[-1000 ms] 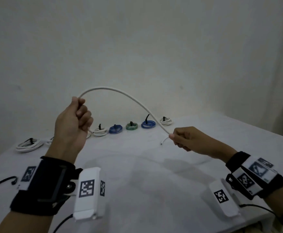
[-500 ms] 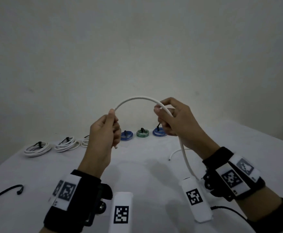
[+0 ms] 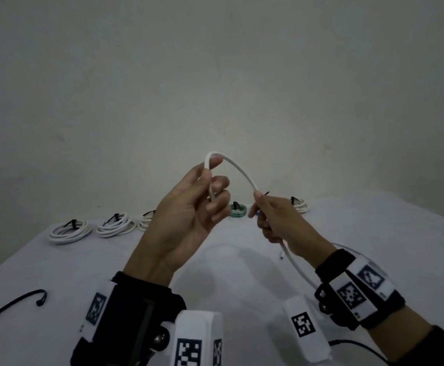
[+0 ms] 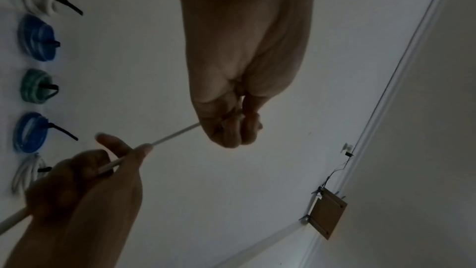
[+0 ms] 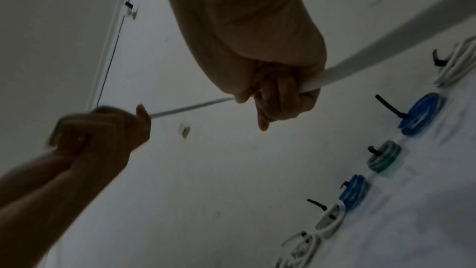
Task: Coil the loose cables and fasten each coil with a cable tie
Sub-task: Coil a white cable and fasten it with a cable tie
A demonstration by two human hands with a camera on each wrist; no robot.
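Observation:
A loose white cable [image 3: 242, 172] arches in the air between both hands above the table. My left hand [image 3: 199, 196] holds one end, the cable bent over its forefinger and running down through the curled fingers. My right hand [image 3: 271, 215] grips the cable lower right, thumb on top; the cable [image 3: 294, 262] continues below it toward my right wrist, with a free end [image 3: 281, 257] near the table. In the left wrist view the cable [image 4: 175, 134] spans from the left hand [image 4: 231, 125] to the right hand [image 4: 108, 162]. The right wrist view shows the right hand [image 5: 278, 97] closed round the cable [image 5: 360, 62].
Tied coils line the back of the white table [image 3: 57, 273]: white coils [image 3: 69, 229] [image 3: 115, 225] at left, a green coil [image 3: 238, 210], a white coil [image 3: 300, 206] at right, blue coils [image 4: 36, 38] [image 4: 29, 131]. A black cable end [image 3: 40, 299] lies at the left edge.
The left hand has turned palm toward me and risen, bending the cable tightly over its forefinger. The right hand has slid down the cable and lowered. The view has tilted slightly.

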